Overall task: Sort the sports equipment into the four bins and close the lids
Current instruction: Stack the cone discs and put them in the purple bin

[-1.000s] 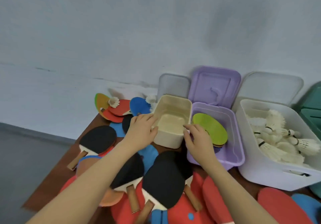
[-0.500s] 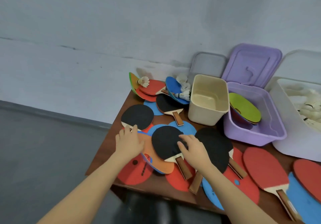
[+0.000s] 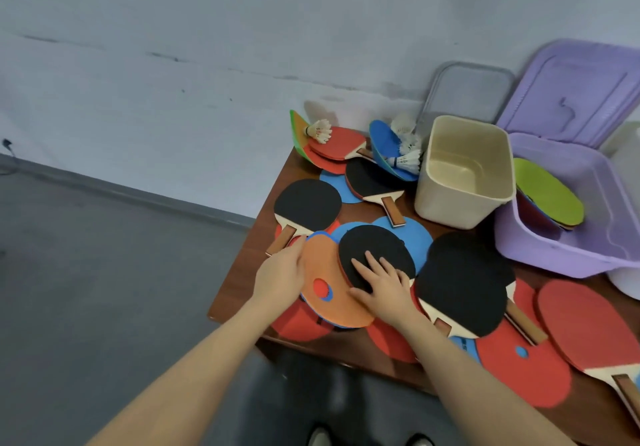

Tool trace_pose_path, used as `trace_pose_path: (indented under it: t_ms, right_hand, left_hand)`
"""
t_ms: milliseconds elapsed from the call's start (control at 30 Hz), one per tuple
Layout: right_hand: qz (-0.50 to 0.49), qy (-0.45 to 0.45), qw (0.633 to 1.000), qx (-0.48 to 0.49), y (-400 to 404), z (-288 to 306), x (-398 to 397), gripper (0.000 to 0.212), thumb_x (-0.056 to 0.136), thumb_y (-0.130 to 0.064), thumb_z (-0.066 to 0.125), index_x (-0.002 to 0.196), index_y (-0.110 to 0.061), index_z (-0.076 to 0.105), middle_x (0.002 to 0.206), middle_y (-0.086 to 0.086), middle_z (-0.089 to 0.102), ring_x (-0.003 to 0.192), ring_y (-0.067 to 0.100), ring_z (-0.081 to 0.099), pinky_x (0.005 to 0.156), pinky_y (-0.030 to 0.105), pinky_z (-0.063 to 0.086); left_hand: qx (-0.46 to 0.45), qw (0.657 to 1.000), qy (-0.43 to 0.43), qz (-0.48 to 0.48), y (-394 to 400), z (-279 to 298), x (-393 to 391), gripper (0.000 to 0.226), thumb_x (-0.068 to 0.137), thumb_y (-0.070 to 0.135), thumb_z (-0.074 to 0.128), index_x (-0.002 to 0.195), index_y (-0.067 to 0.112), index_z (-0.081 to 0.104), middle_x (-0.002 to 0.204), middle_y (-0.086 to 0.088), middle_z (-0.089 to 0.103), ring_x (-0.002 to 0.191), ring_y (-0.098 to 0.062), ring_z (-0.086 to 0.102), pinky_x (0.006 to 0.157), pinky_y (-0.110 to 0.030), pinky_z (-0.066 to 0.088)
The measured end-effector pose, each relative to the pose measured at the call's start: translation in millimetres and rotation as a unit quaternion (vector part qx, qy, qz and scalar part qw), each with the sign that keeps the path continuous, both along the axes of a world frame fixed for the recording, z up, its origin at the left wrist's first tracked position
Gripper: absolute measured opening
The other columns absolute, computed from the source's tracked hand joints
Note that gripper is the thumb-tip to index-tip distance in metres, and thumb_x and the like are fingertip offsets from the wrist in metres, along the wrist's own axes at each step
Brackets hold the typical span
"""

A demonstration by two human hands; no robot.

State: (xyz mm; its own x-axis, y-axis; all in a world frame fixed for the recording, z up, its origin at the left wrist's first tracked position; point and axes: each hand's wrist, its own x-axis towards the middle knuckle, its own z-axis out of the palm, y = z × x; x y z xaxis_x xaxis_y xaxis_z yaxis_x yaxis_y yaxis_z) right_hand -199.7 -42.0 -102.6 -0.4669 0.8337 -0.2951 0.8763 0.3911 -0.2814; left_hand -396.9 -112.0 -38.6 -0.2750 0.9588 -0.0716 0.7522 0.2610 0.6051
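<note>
Table tennis paddles in black, red, blue and orange lie piled on a brown table [image 3: 249,258]. My left hand [image 3: 280,276] grips the left edge of an orange paddle [image 3: 329,293]. My right hand [image 3: 384,286] lies on a black paddle [image 3: 377,255] that rests on the orange one, thumb against its lower edge. An empty beige bin [image 3: 464,210] stands open at the back. To its right an open purple bin [image 3: 568,251] holds a green paddle [image 3: 547,192] on top of others. White shuttlecocks [image 3: 320,130] [image 3: 408,158] lie on paddles at the back.
A grey lid [image 3: 467,92] and the purple lid [image 3: 581,92] lean against the wall behind the bins. A white bin's edge [image 3: 627,283] shows at far right. The table's left edge drops to a grey floor [image 3: 104,272]. My shoes [image 3: 367,440] show below.
Both hands came back from the beige bin's rim to the paddle pile near the table's front. The left hand took the orange paddle's edge; the right slid onto the black paddle.
</note>
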Motion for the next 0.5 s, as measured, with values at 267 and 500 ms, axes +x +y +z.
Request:
trace_pose_path:
  t_ms: [267, 500]
  right_hand:
    - [-0.026, -0.003, 0.999, 0.033, 12, -11, 6, 0.056, 0.093, -0.056, 0.037, 0.145, -0.044, 0.019, 0.158, -0.008, 0.009, 0.145, 0.019, 0.005, 0.113, 0.047, 0.008]
    - [-0.052, 0.095, 0.994, 0.003, 5, 9, -4, 0.055, 0.094, -0.053, 0.038, 0.145, -0.038, 0.024, 0.156, -0.006, 0.019, 0.142, 0.016, 0.017, 0.111, 0.043, 0.008]
  left_hand:
    - [0.085, 0.996, -0.001, 0.038, -1, 7, -15, 0.034, 0.097, 0.024, 0.042, 0.129, 0.029, 0.053, 0.101, 0.006, 0.067, 0.088, -0.015, 0.061, 0.072, -0.037, 0.051]
    - [0.145, 0.987, -0.017, 0.073, -6, 19, -30, 0.038, 0.096, 0.019, 0.046, 0.133, 0.026, 0.052, 0.113, 0.001, 0.067, 0.099, -0.019, 0.061, 0.081, -0.031, 0.048]
